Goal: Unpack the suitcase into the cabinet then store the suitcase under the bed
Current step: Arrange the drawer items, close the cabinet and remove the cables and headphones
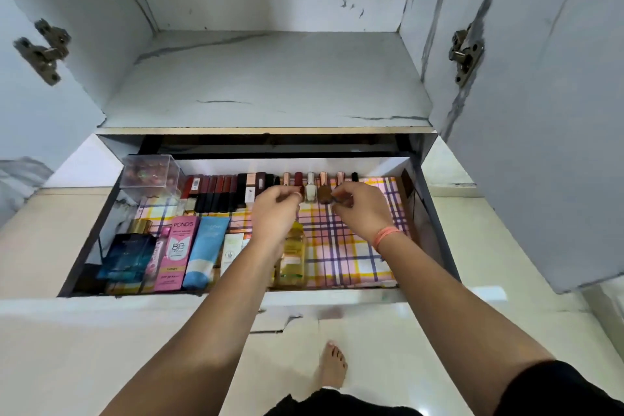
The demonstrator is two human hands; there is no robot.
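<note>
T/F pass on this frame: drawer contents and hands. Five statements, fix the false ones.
1. The drawer is pulled open. True.
2. The pink Pond's box lies at the drawer's right end. False: it is in the left part.
3. The left hand and right hand are both at the back row of small bottles. True.
4. The orange wristband is on the left wrist. False: right wrist.
5. The clear box sits at the drawer's front. False: rear left corner.
</note>
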